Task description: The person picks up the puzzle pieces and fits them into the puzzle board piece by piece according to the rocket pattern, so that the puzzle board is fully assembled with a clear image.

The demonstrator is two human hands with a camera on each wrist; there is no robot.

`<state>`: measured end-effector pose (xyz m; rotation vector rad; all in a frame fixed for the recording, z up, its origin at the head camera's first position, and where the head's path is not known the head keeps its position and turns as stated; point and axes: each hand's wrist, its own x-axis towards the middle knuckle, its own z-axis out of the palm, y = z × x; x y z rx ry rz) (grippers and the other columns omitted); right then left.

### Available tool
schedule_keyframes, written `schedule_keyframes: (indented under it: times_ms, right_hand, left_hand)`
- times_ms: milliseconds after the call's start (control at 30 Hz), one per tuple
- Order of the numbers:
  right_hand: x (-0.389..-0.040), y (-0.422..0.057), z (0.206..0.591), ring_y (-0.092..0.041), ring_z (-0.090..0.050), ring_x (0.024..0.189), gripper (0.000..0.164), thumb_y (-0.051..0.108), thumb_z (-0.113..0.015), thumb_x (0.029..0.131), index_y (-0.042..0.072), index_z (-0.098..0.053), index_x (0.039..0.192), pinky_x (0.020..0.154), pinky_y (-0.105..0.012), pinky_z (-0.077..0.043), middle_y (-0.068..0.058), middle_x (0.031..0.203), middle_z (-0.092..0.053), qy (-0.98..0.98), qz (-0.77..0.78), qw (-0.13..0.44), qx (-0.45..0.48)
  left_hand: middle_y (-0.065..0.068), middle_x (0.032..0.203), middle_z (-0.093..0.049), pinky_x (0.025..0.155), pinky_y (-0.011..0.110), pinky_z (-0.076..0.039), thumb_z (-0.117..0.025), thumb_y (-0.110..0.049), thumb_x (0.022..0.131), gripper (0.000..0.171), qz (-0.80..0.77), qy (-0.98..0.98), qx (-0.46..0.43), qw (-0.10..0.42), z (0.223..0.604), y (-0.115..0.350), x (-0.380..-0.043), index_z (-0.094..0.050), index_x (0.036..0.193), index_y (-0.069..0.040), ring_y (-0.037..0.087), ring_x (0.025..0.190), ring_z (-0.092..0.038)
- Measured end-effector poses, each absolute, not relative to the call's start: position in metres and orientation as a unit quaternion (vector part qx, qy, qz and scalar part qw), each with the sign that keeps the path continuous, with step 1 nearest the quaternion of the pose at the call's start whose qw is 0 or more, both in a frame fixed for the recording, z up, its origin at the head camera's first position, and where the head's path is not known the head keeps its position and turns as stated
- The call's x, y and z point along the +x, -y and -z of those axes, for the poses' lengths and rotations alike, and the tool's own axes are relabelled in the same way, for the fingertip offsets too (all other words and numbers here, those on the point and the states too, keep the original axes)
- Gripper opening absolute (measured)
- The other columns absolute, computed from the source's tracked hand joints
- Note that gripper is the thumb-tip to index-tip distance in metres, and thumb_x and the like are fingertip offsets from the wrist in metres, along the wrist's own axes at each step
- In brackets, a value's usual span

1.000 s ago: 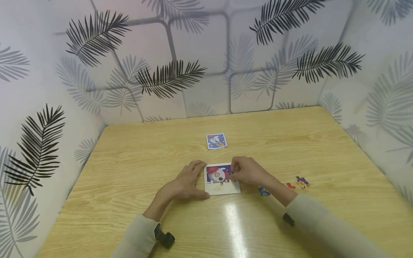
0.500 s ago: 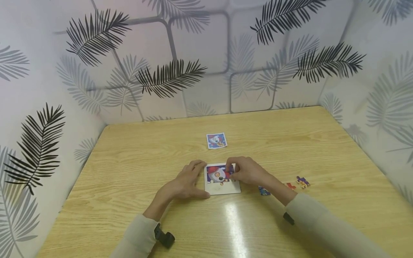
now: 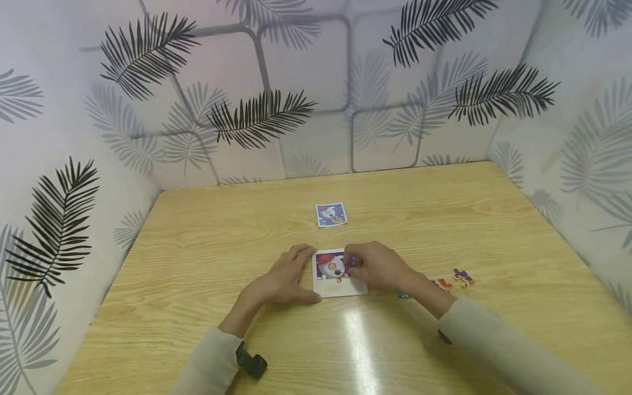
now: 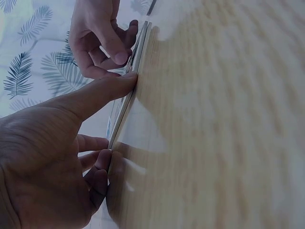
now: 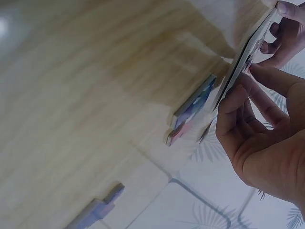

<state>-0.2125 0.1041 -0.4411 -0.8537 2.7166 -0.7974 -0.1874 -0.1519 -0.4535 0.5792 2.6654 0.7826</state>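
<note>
White puzzle tray point(image 3: 340, 289) is braced along its left edge by the left hand point(image 3: 286, 281), fingers apart. At its right side, piece-fitting seems underway; any pinch by the right hand point(image 3: 379, 264) cannot be told. Right of it, loose pieces point(image 3: 462, 277) are next wanted, presumably.

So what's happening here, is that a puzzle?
Yes, someone is working on a little jigsaw. Their left hand holds the left side of the puzzle board, and their right hand has its fingers over the upper right part; I can't tell if they pinch a piece. The top is mostly filled in, but the bottom is bare. Loose pieces lie to the right, and a card with what looks like the same picture lies beyond the board.
</note>
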Motion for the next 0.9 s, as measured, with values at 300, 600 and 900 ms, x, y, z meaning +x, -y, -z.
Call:
schedule_keyframes:
  times_ms: [300, 600, 900]
  right_hand:
    - [-0.2133, -0.1032, 0.4398, -0.009, -0.053, 0.066, 0.015, 0.013, -0.079, 0.084, 0.018, -0.07, 0.095, 0.056, -0.025, -0.045, 0.006, 0.075, -0.061, -0.92, 0.251, 0.078, -0.292]
    - [-0.2114, -0.1006, 0.4394, -0.011, -0.053, 0.071, 0.012, 0.011, -0.078, 0.084, 0.018, -0.073, 0.091, 0.057, -0.025, -0.044, 0.004, 0.082, -0.06, -0.931, 0.214, 0.057, -0.289]
    - [-0.2146, -0.1095, 0.4397, -0.012, -0.061, 0.081, 0.011, 0.011, -0.073, 0.089, 0.018, -0.075, 0.097, 0.071, -0.03, -0.051, 0.005, 0.09, -0.07, -0.905, 0.314, 0.113, -0.263]
  left_hand:
    - [0.006, 0.162, -0.023, 0.117, 0.051, -0.032, -0.084, -0.045, 0.076, 0.104, -0.271, -0.929, 0.2, 0.154, 0.4532, 0.1519, -0.187, -0.027, 0.158, -0.015, 0.031, 0.144, -0.031]
    - [0.006, 0.162, -0.023, 0.117, 0.05, -0.033, -0.084, -0.046, 0.076, 0.105, -0.268, -0.93, 0.203, 0.149, 0.4523, 0.1519, -0.1882, -0.027, 0.158, -0.015, 0.03, 0.143, -0.032]
    - [0.005, 0.162, -0.023, 0.117, 0.051, -0.032, -0.084, -0.046, 0.076, 0.104, -0.265, -0.93, 0.202, 0.154, 0.4542, 0.1519, -0.1885, -0.026, 0.158, -0.017, 0.03, 0.144, -0.03]
